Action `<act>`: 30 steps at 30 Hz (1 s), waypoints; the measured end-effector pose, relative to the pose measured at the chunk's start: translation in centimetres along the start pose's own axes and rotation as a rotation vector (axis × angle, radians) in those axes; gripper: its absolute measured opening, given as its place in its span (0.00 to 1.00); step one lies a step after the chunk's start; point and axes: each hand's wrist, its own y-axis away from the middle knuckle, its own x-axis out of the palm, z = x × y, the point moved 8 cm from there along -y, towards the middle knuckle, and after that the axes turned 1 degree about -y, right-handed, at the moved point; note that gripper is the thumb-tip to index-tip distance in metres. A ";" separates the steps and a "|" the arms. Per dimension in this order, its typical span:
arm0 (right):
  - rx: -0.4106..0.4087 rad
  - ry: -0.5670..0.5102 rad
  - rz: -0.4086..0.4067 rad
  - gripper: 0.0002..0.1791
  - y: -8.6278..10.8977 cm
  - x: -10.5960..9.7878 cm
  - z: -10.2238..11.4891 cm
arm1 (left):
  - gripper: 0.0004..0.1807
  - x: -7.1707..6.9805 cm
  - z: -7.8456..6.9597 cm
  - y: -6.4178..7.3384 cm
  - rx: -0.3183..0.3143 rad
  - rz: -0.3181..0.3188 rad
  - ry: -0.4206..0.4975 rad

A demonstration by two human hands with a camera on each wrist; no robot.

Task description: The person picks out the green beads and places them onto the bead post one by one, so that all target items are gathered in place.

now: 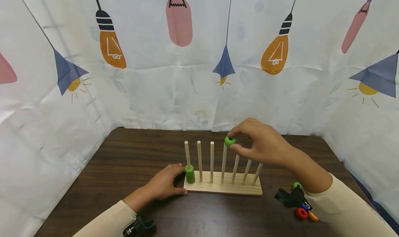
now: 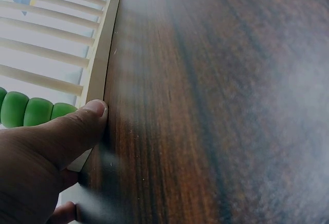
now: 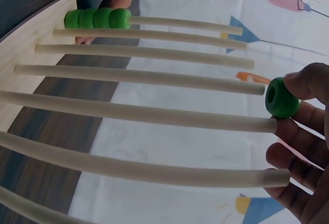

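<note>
A light wooden peg board (image 1: 222,189) with a row of upright pegs stands on the dark table. My left hand (image 1: 166,183) grips its left end, the thumb on the front edge and the fingers behind. Several green beads (image 1: 190,176) are stacked on the leftmost peg beside that hand. Up at the top of the fourth peg from the left, my right hand (image 1: 265,142) pinches a green bead (image 3: 288,100) between thumb and finger. In the right wrist view the bead's hole faces the peg tips, and the bead appears just off the peg.
Loose beads lie on the table (image 1: 99,192) at the right, partly hidden by the right sleeve and wrist strap: a red bead (image 1: 301,213), an orange bead (image 1: 313,216), a green bead (image 1: 296,185) and a bit of blue. A white cloth (image 1: 149,98) with printed lamps hangs behind the table.
</note>
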 end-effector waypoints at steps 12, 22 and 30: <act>-0.027 -0.023 -0.014 0.14 -1.2 0.7 0.7 | 0.38 0.0 -0.1 0.0 0.007 -0.003 -0.002; 0.002 -0.019 0.007 0.14 -2.2 1.7 0.8 | 0.39 -0.1 -0.1 0.0 0.006 -0.005 0.006; 0.025 -0.021 0.022 0.13 -3.1 2.2 1.1 | 0.38 0.0 0.0 0.0 0.017 -0.011 0.005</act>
